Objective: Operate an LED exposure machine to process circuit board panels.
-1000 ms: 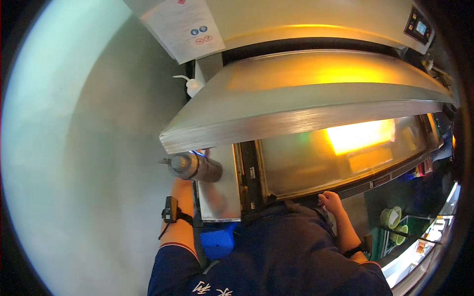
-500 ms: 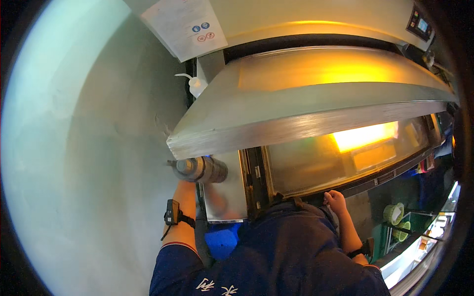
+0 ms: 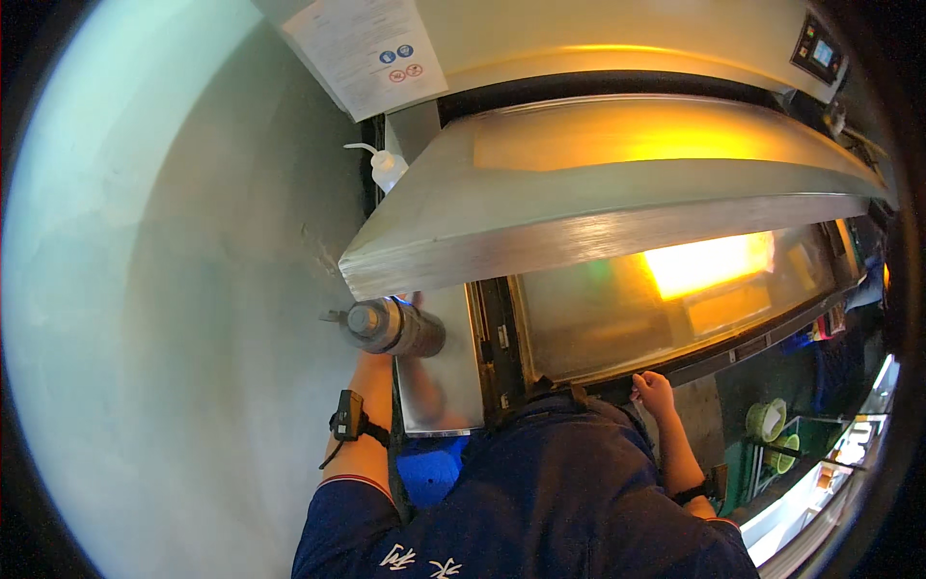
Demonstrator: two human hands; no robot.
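Observation:
A grey cylindrical bottle (image 3: 415,333) with a lid and a carrying loop lies across my view over a metal ledge (image 3: 439,386), at the left end of the machine. My left hand (image 3: 376,363) is closed round the bottle, which hides most of its fingers. At the front edge of the machine's glass bed, my right hand (image 3: 654,391) rests with its fingers curled in, and nothing shows in them. Above the glass bed (image 3: 598,328) hangs a raised metal lid (image 3: 598,236), and bright yellow light reflects in the glass.
A white squeeze bottle (image 3: 388,170) stands behind the lid's left corner. Papers (image 3: 367,58) hang on the panel above, with a small control screen (image 3: 822,53) at far right. A blue object (image 3: 431,473) sits below the ledge. Green baskets (image 3: 767,422) stand at right.
The bottle and my left hand have shifted very slightly, and the view has moved a little. My right hand stays at the machine's front edge.

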